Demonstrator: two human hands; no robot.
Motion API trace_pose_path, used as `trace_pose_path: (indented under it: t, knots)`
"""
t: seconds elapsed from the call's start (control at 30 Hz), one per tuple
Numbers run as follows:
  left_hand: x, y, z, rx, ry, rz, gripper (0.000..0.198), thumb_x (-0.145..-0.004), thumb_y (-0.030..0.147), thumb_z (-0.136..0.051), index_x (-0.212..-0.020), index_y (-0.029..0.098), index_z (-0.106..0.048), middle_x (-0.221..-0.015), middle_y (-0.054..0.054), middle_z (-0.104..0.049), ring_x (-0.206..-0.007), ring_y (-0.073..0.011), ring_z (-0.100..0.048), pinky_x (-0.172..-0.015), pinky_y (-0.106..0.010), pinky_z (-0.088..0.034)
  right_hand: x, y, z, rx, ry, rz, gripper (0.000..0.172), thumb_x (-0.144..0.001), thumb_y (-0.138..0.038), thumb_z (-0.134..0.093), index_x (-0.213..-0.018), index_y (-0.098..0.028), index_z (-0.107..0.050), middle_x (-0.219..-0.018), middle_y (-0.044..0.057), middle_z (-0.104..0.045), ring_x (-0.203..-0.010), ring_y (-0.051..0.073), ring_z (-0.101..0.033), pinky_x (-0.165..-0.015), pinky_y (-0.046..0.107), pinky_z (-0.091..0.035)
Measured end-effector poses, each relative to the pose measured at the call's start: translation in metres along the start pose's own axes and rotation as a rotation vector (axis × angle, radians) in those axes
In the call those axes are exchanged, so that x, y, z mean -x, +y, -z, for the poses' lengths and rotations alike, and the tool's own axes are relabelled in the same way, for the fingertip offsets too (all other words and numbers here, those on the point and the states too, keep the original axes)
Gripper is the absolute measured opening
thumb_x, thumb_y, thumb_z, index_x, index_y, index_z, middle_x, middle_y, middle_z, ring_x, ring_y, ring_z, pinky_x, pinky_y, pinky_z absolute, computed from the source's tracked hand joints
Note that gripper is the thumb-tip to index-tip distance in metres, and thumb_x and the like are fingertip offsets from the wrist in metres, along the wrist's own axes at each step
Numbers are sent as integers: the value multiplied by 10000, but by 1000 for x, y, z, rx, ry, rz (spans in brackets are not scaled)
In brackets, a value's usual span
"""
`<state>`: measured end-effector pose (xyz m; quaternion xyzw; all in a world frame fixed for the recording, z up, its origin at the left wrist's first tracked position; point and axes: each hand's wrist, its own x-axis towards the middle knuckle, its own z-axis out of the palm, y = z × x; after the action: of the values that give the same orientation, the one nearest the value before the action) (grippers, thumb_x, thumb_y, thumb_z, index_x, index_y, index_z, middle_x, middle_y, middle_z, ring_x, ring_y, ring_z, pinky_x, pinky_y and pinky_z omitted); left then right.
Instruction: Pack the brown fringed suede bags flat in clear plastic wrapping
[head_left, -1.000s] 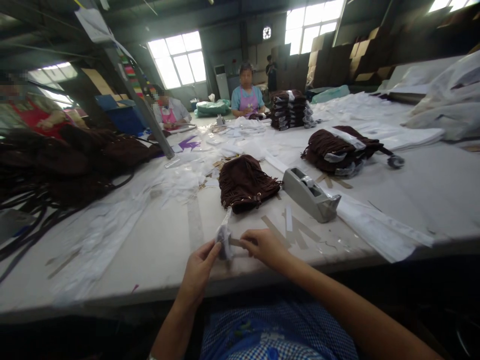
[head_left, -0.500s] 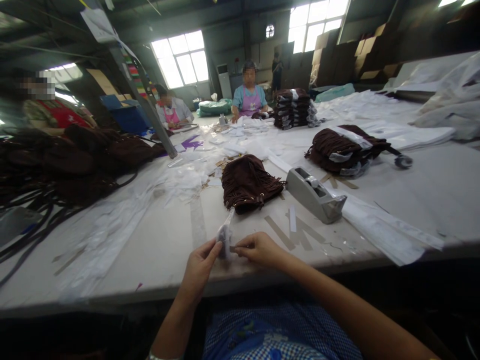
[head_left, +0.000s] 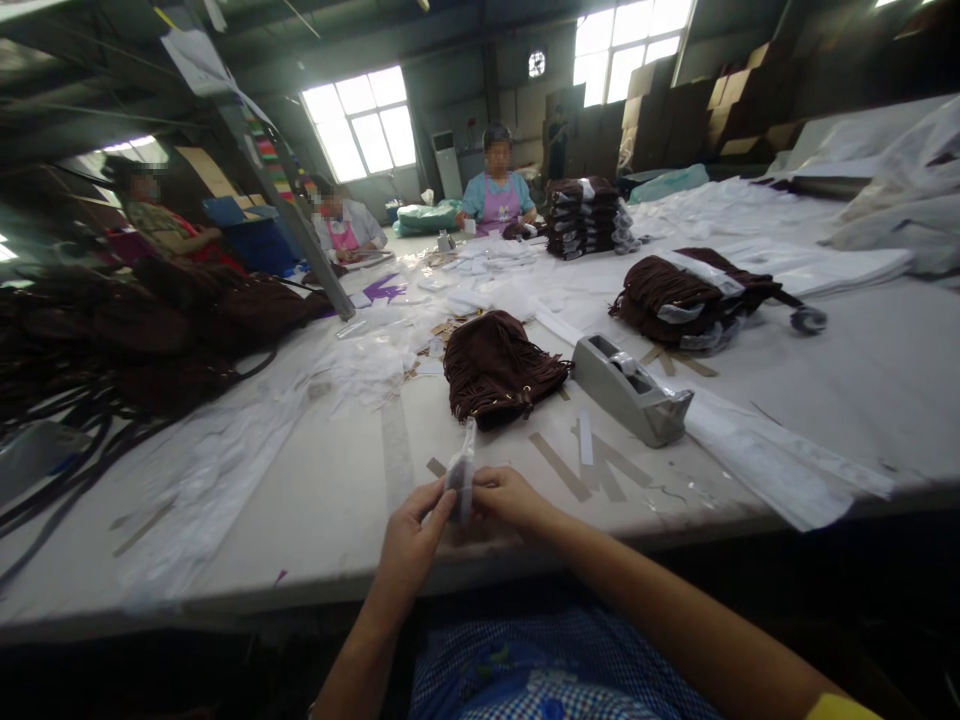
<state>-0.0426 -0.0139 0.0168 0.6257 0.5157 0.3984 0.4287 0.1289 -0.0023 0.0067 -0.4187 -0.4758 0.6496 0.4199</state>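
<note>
Both my hands meet at the near edge of the long table (head_left: 337, 500). My left hand (head_left: 411, 530) and my right hand (head_left: 510, 497) pinch a small plastic-wrapped bundle (head_left: 460, 468) between them, its clear wrapper sticking up toward a brown fringed bag (head_left: 499, 368) lying just beyond. What is inside the wrapper is too small to name. A grey tape dispenser (head_left: 628, 388) stands to the right of the bag. Strips of tape (head_left: 581, 455) lie flat on the table near my right hand.
A heap of brown bags and straps (head_left: 112, 340) covers the left side. More wrapped brown bags (head_left: 686, 300) lie at right, a stack (head_left: 585, 215) further back. White plastic sheets (head_left: 750, 455) lie around. Three people sit at the far end and left.
My hands have closed in together on the wrapped bundle and lifted it slightly. The person at far left has shifted; the camera moved a little.
</note>
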Motion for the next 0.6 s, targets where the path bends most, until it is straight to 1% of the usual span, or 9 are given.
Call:
trace_pose_path:
  t: [0.07, 0.1, 0.17, 0.23, 0.3, 0.37, 0.47, 0.53, 0.6]
  knots:
    - [1, -2, 0, -36, 34, -65, 335, -816, 422, -675, -1061, 209, -755, -1148, -80, -700, -1141, -261, -608, -1052, -365, -406, 1, 1, 1, -11, -13, -21, 366, -702, -497, -714, -658, -136, -668, -612, -7, -585, -571, 101, -495, -566, 230, -391]
    - [1, -3, 0, -27, 47, -68, 328, -813, 422, -677, -1049, 207, -754, -1141, -80, -695, -1135, -256, -609, -1041, -354, -414, 1, 2, 1, -10, -25, -31, 363, -710, -494, -710, -661, -136, -671, -601, -11, -580, -561, 94, -483, -558, 224, -375]
    - [1, -5, 0, 55, 68, -20, 383, -791, 427, -700, -1096, 196, -712, -1090, -75, -697, -1069, -243, -641, -981, -343, -461, 0, 4, 3, -14, -56, -48, 355, -725, -490, -701, -677, -139, -681, -591, -19, -571, -544, 84, -463, -542, 216, -346]
    - [0, -7, -1, 177, 87, 40, 486, -758, 425, -737, -1163, 187, -614, -980, -51, -700, -928, -214, -683, -875, -329, -512, -1, 6, 3, -20, -80, -56, 346, -731, -486, -698, -721, -140, -702, -589, -24, -562, -536, 80, -448, -528, 213, -323]
    - [-1, -9, -1, 274, 123, 62, 493, -720, 416, -775, -1094, 188, -548, -865, -12, -677, -802, -178, -688, -783, -296, -527, -2, 8, 3, -24, -83, -59, 335, -735, -472, -696, -785, -141, -723, -595, -26, -556, -539, 81, -439, -520, 212, -307]
    - [-1, -11, -3, 323, 151, 62, 438, -697, 408, -796, -956, 188, -519, -827, 5, -649, -774, -160, -681, -757, -271, -521, -2, 8, 1, -29, -70, -57, 316, -739, -448, -692, -821, -145, -735, -613, -25, -551, -554, 84, -440, -521, 210, -302]
    - [0, -14, -6, 379, 187, 104, 444, -674, 406, -813, -898, 184, -501, -902, -9, -640, -808, -164, -686, -766, -270, -521, -1, 8, -1, -39, -58, -12, 285, -750, -421, -687, -810, -148, -740, -681, -14, -561, -593, 87, -459, -546, 211, -322]
    - [1, -15, -7, 424, 195, 161, 489, -660, 404, -825, -961, 178, -513, -1018, -50, -653, -881, -192, -693, -798, -291, -525, 0, 7, -1, -37, -68, 26, 272, -757, -411, -690, -789, -145, -740, -740, -4, -581, -624, 91, -477, -572, 215, -339]
    - [2, -14, -6, 474, 164, 217, 573, -662, 403, -826, -1095, 175, -528, -1115, -93, -663, -984, -227, -682, -857, -322, -519, 0, 5, 1, -29, -94, 30, 275, -765, -417, -691, -787, -147, -740, -745, -5, -589, -627, 91, -480, -584, 218, -344]
